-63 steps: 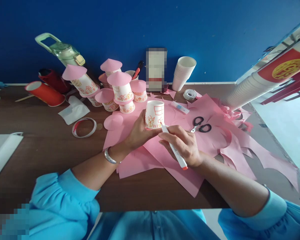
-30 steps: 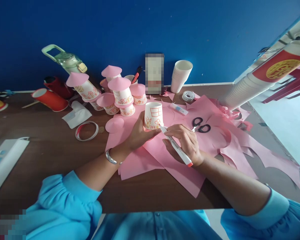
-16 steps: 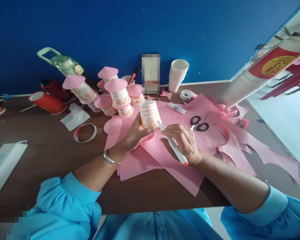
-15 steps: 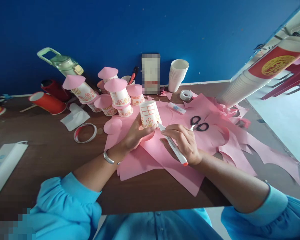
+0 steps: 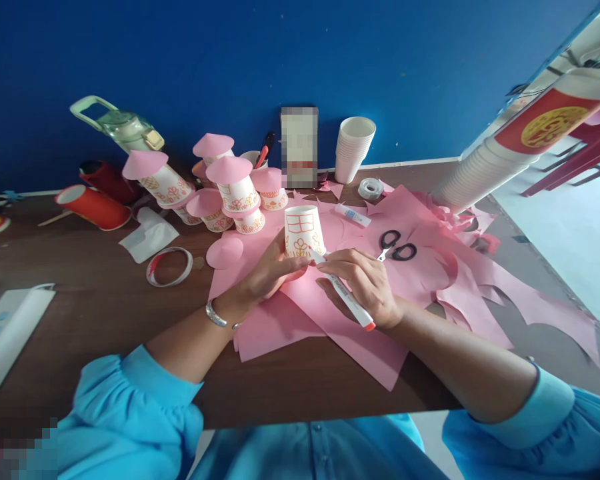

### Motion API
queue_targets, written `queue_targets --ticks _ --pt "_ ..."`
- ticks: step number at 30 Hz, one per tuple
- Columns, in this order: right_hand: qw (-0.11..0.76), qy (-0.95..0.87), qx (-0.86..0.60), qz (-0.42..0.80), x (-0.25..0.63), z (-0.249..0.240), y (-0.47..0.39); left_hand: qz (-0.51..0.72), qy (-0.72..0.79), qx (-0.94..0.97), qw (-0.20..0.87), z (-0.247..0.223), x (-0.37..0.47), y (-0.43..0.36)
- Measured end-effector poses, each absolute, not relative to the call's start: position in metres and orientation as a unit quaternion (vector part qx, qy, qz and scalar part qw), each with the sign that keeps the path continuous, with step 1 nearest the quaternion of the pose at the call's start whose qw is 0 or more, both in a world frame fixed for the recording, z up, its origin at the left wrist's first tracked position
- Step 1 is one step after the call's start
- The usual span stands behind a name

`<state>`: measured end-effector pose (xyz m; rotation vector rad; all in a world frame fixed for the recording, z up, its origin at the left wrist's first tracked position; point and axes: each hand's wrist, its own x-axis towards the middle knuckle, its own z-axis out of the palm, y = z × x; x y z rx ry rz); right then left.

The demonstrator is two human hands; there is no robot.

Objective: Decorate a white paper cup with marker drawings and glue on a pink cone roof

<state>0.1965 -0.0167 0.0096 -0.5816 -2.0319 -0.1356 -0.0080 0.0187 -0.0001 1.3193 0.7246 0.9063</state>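
Observation:
My left hand [image 5: 270, 270] is closed around the lower left side of a white paper cup [image 5: 303, 230], held upside down. The cup bears an orange window drawing, with flowers and grass strokes near its rim. In my right hand [image 5: 363, 280] is a white marker [image 5: 350, 301] with an orange end cap; its tip meets the cup's lower right edge. Both hands are above pink paper sheets [image 5: 300, 327]. Black-handled scissors [image 5: 395, 247] lie to the right of my right hand, and a pink paper cone [image 5: 225, 253] lies left of the cup.
Decorated cups with pink cone roofs [image 5: 230, 183] stand at the back left, near a green bottle [image 5: 125, 130] and a red cup [image 5: 93, 207]. Stacked white cups [image 5: 353, 150] stand by the wall. A tape roll [image 5: 170, 267], glue stick [image 5: 353, 215] and tall cup stack [image 5: 485, 173] are around.
The cup has turned slightly in my left hand and shifted a little right, so its drawn window and flower sit further right. The marker tip has moved slightly left and down along the cup.

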Motion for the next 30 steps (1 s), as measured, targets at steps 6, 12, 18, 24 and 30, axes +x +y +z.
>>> queue_targets --ticks 6,12,18,24,30 --pt "0.481 -0.839 -0.248 -0.055 0.197 0.010 -0.018 0.397 0.304 0.552 0.667 0.003 -0.007 0.017" --pt "0.482 -0.839 -0.246 -0.057 0.197 0.010 -0.017 0.418 0.289 0.553 0.660 -0.001 -0.007 0.018" --pt "0.488 -0.838 -0.240 -0.049 0.195 0.010 -0.016 0.407 0.285 0.560 0.663 -0.007 -0.010 0.021" --pt "0.491 -0.835 -0.244 -0.053 0.195 0.010 -0.016 0.412 0.288 0.568 0.651 -0.005 -0.009 0.021" --pt "0.494 -0.830 -0.253 -0.053 0.195 0.009 -0.016 0.406 0.283 0.554 0.669 -0.001 -0.006 0.019"
